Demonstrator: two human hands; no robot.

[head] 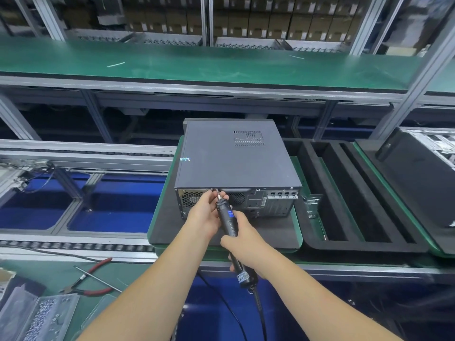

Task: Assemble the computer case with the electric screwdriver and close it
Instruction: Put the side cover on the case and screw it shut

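right hand [242, 236] wrapped round the electric screwdriver [227, 219], bit at the computer case [234, 158] rear's 12 o'clock edge, left hand [208, 212] pinching the bit

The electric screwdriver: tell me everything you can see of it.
The electric screwdriver is a slim black, plastic-looking tool with a blue label on its barrel, a thin metal bit at the front and a black cable running from its rear. It slants up and away, its bit meeting the top edge of the computer case's rear panel. The right hand grips the barrel; the left hand holds its fingertips around the bit near the tip.
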